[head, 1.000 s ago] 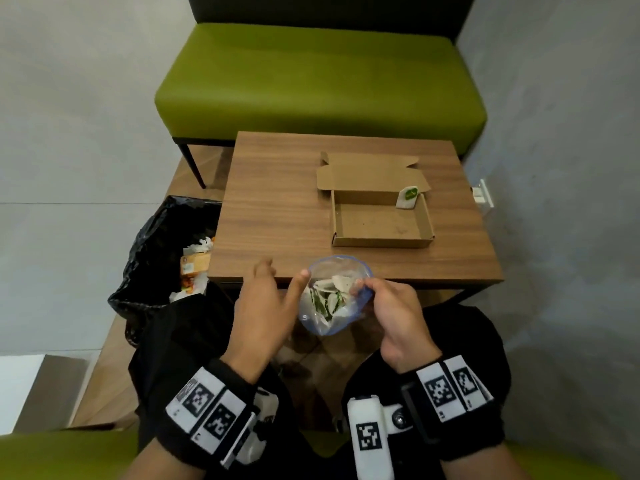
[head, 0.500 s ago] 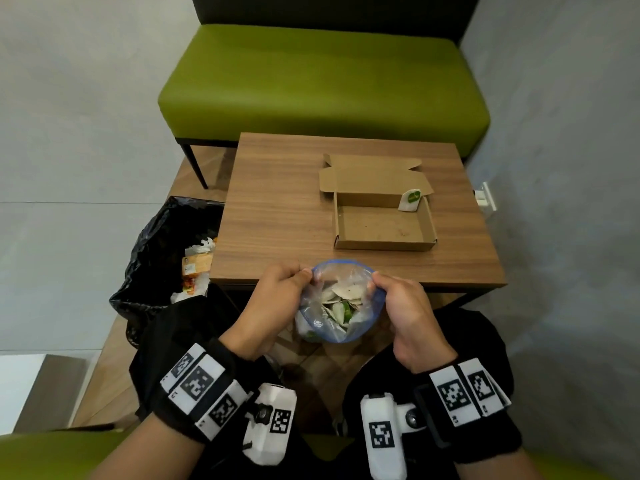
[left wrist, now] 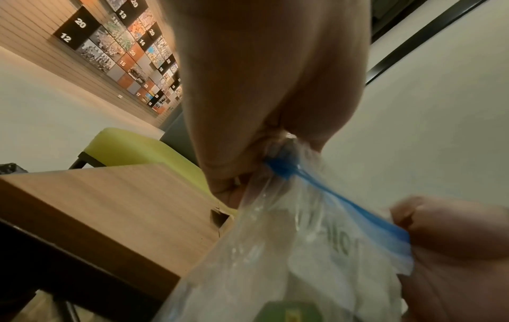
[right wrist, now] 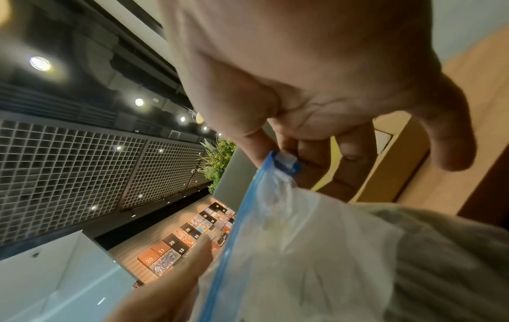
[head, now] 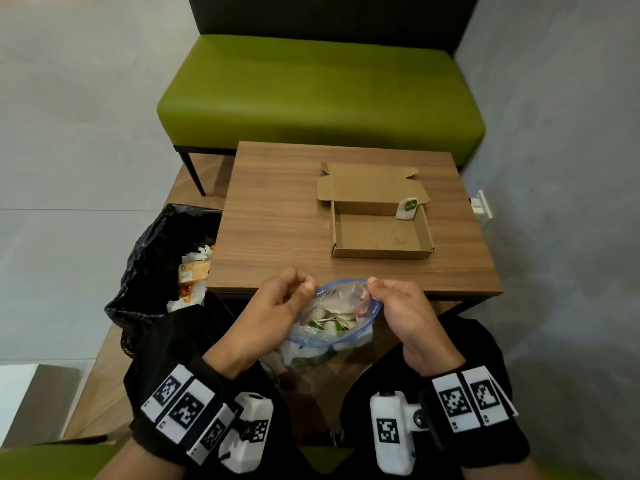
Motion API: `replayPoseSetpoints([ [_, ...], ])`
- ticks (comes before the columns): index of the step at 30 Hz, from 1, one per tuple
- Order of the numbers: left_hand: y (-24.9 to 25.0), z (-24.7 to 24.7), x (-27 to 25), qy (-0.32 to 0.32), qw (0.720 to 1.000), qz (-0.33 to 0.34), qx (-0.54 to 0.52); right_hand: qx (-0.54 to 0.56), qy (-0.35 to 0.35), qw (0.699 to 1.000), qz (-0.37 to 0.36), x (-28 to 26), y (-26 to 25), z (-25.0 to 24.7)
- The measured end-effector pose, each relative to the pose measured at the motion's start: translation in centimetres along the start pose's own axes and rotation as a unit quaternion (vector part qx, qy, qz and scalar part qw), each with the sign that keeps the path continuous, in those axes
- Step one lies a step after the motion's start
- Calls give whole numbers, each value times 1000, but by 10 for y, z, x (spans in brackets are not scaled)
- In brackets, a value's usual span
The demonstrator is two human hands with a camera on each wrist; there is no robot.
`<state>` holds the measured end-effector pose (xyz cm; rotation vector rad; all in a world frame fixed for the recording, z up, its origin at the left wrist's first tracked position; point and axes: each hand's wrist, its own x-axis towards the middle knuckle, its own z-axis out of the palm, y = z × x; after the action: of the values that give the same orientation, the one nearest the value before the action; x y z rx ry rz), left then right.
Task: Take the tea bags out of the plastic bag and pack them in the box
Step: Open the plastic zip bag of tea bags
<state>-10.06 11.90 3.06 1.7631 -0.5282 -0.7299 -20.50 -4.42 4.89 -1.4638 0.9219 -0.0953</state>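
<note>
A clear plastic bag (head: 332, 327) with a blue zip rim hangs open over my lap, just in front of the table's near edge. It holds several white and green tea bags (head: 329, 315). My left hand (head: 277, 306) pinches the rim's left end; the pinch on the blue rim shows in the left wrist view, on the bag (left wrist: 303, 250). My right hand (head: 398, 310) pinches the rim's right end of the bag (right wrist: 275, 217). An open cardboard box (head: 381, 233) lies on the wooden table (head: 277, 216), with one tea bag (head: 408, 208) leaning in its far right corner.
A black bin bag (head: 156, 265) with rubbish stands left of the table. A green bench (head: 318, 98) stands behind the table. A grey wall closes the right side.
My left hand moved in and took hold of the bag's left rim. Both hands now hold the bag's mouth open, a little nearer the table edge.
</note>
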Motion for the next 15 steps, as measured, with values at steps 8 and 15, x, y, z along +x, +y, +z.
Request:
replayPoseSetpoints([
  [8,-1,0,1,-40,997,-39,50,20,-10,1000,7,-2,-5,0],
  [15,17,8,-1,-28,961,-158,-224,-7,-34,999,4,0,-5,5],
])
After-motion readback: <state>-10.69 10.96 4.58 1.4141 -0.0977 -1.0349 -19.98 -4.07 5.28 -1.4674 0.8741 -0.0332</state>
